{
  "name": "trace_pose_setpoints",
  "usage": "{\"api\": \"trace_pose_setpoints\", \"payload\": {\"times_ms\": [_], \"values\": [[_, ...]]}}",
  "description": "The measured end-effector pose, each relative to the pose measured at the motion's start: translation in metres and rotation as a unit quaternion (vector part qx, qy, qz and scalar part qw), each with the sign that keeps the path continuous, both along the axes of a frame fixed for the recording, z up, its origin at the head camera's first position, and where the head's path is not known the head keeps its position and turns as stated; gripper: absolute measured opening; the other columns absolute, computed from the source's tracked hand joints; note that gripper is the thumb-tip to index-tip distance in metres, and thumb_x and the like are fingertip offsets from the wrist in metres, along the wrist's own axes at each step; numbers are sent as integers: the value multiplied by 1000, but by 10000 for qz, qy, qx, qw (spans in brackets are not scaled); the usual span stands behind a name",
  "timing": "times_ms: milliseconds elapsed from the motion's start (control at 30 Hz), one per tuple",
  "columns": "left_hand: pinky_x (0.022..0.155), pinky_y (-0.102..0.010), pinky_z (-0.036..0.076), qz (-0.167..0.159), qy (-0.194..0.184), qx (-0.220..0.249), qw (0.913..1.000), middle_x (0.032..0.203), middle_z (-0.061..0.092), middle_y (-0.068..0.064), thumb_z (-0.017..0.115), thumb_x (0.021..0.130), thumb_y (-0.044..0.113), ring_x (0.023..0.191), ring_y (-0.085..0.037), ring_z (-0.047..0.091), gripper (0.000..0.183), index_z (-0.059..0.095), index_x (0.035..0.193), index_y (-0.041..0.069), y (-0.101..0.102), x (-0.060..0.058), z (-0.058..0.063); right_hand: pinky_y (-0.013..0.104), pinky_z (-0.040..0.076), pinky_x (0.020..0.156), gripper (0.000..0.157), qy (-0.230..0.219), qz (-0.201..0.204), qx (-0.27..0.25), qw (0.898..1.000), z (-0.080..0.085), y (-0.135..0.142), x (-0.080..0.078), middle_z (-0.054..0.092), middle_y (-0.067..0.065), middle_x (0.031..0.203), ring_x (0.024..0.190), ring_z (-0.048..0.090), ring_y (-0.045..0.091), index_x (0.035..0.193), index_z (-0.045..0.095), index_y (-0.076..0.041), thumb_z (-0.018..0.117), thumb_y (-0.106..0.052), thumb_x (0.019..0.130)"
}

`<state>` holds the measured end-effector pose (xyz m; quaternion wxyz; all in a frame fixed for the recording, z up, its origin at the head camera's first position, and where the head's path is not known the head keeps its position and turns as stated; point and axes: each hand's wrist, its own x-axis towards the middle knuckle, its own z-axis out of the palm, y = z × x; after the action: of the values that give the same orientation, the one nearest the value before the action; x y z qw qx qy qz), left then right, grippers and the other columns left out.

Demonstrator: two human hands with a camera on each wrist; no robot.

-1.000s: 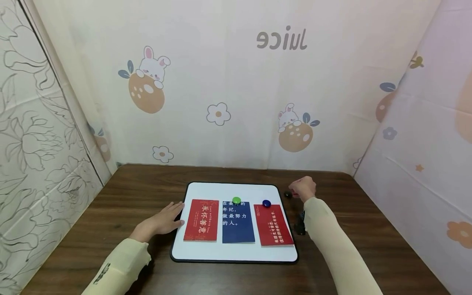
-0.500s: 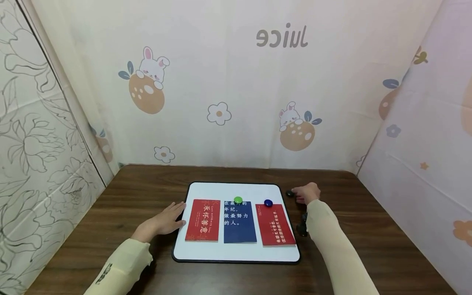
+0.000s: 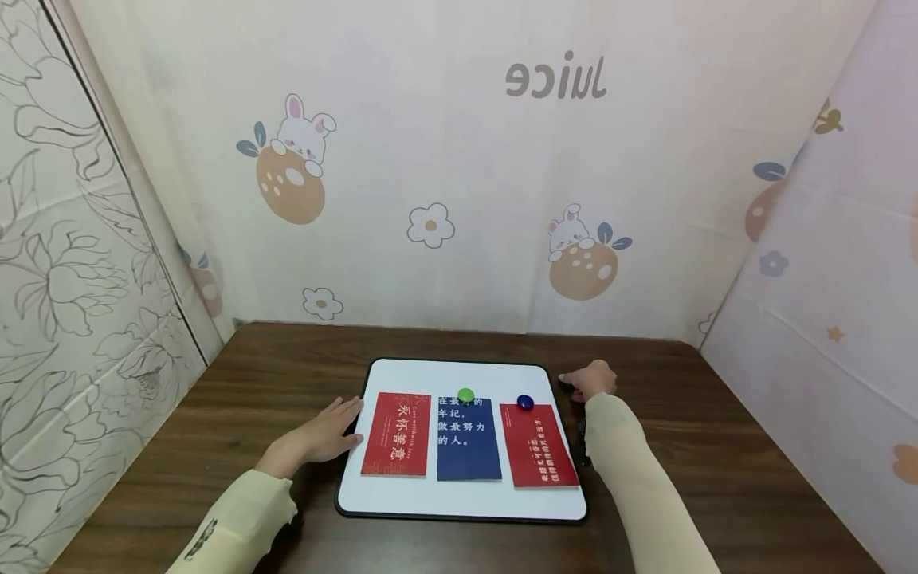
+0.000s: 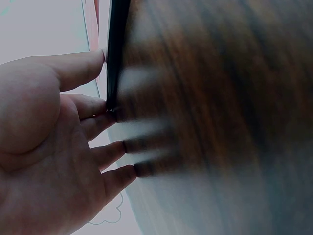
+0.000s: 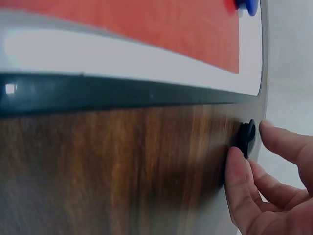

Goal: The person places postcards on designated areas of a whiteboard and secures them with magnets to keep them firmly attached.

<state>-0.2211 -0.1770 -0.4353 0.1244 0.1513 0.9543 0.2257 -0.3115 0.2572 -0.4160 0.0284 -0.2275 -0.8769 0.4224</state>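
In the head view a white board (image 3: 402,501) with a black frame lies on the table. My left hand (image 3: 319,434) rests with extended fingers at its left edge; in the left wrist view the thumb and fingertips lie at the black frame (image 4: 116,49). Beyond the board's upper right corner my right hand (image 3: 591,379) is at a round black magnet (image 5: 248,138), with thumb and curled fingers on either side of it. On the board lie a left red card (image 3: 396,434), a blue card (image 3: 468,446) with a green magnet (image 3: 465,395), and a right red card (image 3: 539,446) with a blue magnet (image 3: 526,402).
The brown wooden table (image 3: 459,550) extends around the board. Printed curtains (image 3: 430,159) hang behind it and on both sides. Dark objects (image 3: 582,446) lie by the board's right edge, partly hidden by the right sleeve.
My right hand has lowered and drawn in over the black magnet, its fingers now around it. The left hand stays at the board's edge. The head view has shifted slightly.
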Motion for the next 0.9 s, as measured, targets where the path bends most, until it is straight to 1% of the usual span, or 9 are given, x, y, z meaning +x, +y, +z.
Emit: {"api": "trace_pose_setpoints", "payload": {"times_ms": [67, 167, 300, 400, 467, 533, 667, 733, 900], "values": [[107, -62, 19, -8, 7, 6, 10000, 149, 29, -27, 61, 93, 19, 138, -48, 15, 64, 32, 144, -6, 0, 0, -1, 35, 56, 59, 49, -2, 0, 117, 9999, 1, -2, 1, 59, 31, 100, 69, 68, 29, 114, 53, 20, 73, -13, 84], [107, -62, 19, 5, 10, 19, 10000, 149, 29, -26, 61, 93, 19, 138, -48, 15, 64, 32, 145, -6, 0, -1, -1, 34, 56, 58, 47, -1, -27, 116, 9999, 2, -2, 1, 59, 30, 99, 66, 67, 28, 112, 54, 20, 74, -11, 83], [107, -62, 19, 1, -8, 48, 10000, 150, 28, -27, 60, 94, 19, 138, -48, 14, 64, 32, 145, -6, 0, 0, 0, 34, 56, 56, 46, 24, -83, -10, 10000, 2, -1, 0, 60, 29, 95, 64, 67, 27, 111, 54, 20, 74, -9, 83], [107, -62, 19, -25, -5, 65, 10000, 149, 28, -27, 59, 94, 18, 138, -49, 14, 63, 31, 145, -7, 0, 1, 1, 33, 56, 56, 48, 25, -200, -202, 9996, 0, 1, -2, 60, 27, 93, 63, 66, 25, 113, 52, 20, 75, -8, 82], [107, -62, 19, -37, 10, 67, 10000, 149, 28, -27, 59, 94, 18, 138, -49, 14, 63, 31, 145, -7, -1, 1, 0, 33, 56, 59, 51, 45, -298, -510, 9982, -1, 3, -3, 58, 26, 94, 64, 66, 24, 118, 50, 20, 74, -5, 81], [107, -62, 19, -46, 19, 53, 10000, 149, 28, -27, 59, 94, 18, 138, -49, 14, 63, 31, 144, -7, -1, 1, 0, 34, 57, 64, 57, 79, -401, -921, 9949, -2, 5, -3, 56, 27, 103, 67, 64, 23, 124, 44, 20, 73, -1, 81], [107, -62, 19, -49, 24, 35, 10000, 149, 29, -27, 60, 94, 18, 138, -48, 15, 63, 32, 144, -7, -1, 1, -1, 36, 56, 74, 62, 111, -570, -1725, 9833, -2, 9, -1, 52, 27, 112, 73, 64, 24, 131, 38, 18, 72, 3, 81], [107, -62, 19, -52, 22, 28, 10000, 149, 29, -27, 60, 94, 18, 138, -49, 15, 63, 32, 144, -7, -1, 1, -1, 37, 56, 75, 62, 130, -600, -1965, 9786, -2, 11, 0, 53, 26, 111, 72, 65, 23, 132, 38, 18, 71, 3, 82], [107, -61, 19, -39, -6, 29, 10000, 150, 28, -27, 59, 94, 19, 138, -48, 14, 63, 31, 145, -7, 0, 1, 1, 37, 56, 73, 62, 175, -652, -2444, 9673, -2, 17, 1, 55, 22, 105, 68, 67, 21, 133, 36, 18, 70, 5, 82]]}}
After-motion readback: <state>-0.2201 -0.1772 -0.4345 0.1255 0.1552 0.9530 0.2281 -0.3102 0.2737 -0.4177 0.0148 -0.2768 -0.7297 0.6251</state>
